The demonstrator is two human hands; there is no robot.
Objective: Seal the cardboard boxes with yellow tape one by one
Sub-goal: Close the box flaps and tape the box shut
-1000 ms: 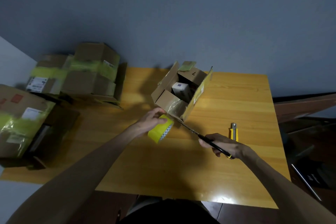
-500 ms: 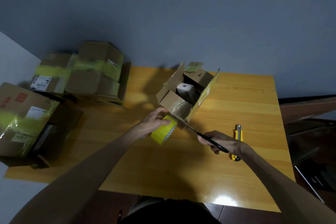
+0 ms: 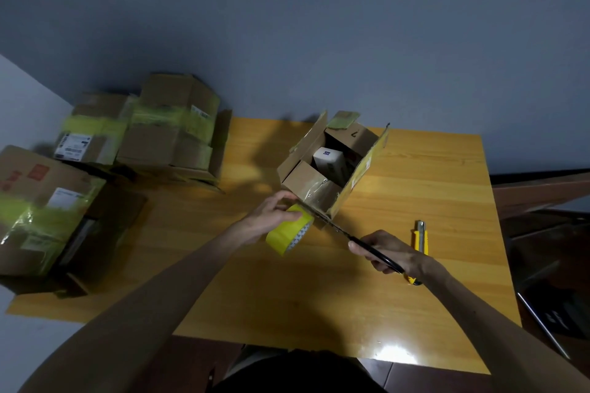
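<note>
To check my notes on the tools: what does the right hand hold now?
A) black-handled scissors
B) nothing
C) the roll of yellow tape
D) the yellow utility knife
A: the right hand grips the scissors, blades toward the tape roll in the left hand; the utility knife lies on the table.

Grips yellow tape roll (image 3: 289,230) in left hand (image 3: 270,217), just beside near corner of open cardboard box (image 3: 298,177). Holds black scissors (image 3: 348,235) in right hand (image 3: 388,251), tips at that corner. Noted: yellow utility knife (image 3: 421,235) just right of right hand; taped boxes (image 3: 169,134) well left of left hand.
</note>
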